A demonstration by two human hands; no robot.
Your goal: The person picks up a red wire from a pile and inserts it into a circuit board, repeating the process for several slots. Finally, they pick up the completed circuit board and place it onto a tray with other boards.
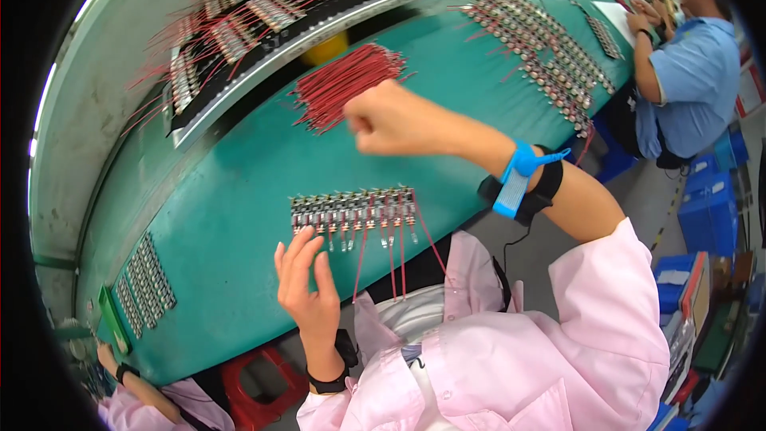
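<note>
A panel of small circuit boards (353, 210) lies on the green tabletop in front of me. Several red wires hang from its near edge over the table's side, along with small clear parts. My left hand (309, 286) is at the panel's near left corner, fingers extended and apart, fingertips at its edge. Beyond the panel, my right hand (391, 120) is closed in a pinch, slightly blurred, at the right side of a pile of red wires (339, 84). Whatever its fingers hold, if anything, cannot be made out. A blue wrist strap (515, 183) circles my right wrist.
A raised tray (307, 41) carries wired boards at the back left. More board panels lie at the right (542, 56) and far left (145, 283), beside a green holder (113, 319). A person in blue (694, 80) works at the right; another person's hand (108, 357) shows lower left.
</note>
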